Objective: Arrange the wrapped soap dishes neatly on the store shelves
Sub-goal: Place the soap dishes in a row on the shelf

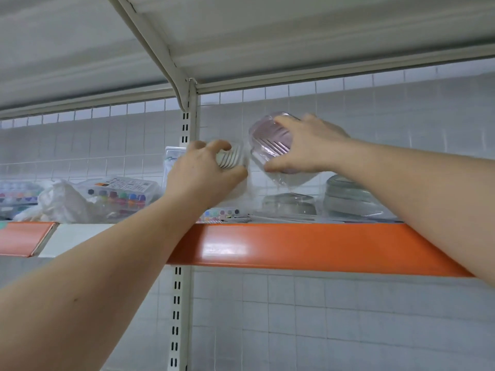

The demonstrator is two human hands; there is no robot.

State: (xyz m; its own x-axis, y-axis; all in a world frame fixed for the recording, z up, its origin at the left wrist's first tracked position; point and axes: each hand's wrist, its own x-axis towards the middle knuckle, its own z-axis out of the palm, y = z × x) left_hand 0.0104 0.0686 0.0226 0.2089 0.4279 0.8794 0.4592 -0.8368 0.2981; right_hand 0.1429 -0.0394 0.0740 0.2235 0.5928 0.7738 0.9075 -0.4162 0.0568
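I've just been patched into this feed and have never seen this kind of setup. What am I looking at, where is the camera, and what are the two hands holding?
There is no machine here: a person works with two bare hands, and the single picture comes from a camera worn on their head, looking up at a store shelf with an orange front edge.

The right hand grips a purple soap dish in clear wrap, lifted above the shelf. The left hand grips a pale soap dish, also wrapped; its colour is hard to tell.

On the shelf below the right hand sit more wrapped dishes, stacked. To the left lie boxes of coloured paint pots and a crumpled white plastic bag. A slotted white upright divides the shelving, and another shelf runs overhead.
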